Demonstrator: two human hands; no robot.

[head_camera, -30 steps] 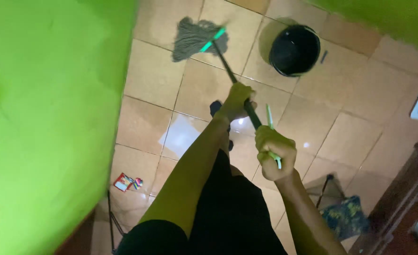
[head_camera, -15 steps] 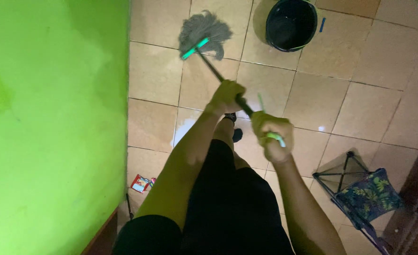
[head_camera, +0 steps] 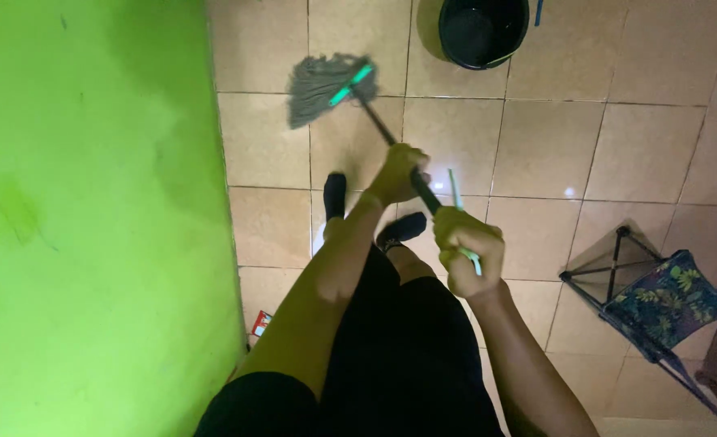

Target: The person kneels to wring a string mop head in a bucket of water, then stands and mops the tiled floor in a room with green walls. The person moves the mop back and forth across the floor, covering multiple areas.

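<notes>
Left hand [head_camera: 399, 171], right hand [head_camera: 468, 257] gripping mop [head_camera: 326, 81] (black bucket [head_camera: 481, 31] beyond)

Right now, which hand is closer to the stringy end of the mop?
The left hand. It grips the dark mop handle farther down, toward the grey mop head. The right hand holds the upper end, nearer the person's body.
</notes>
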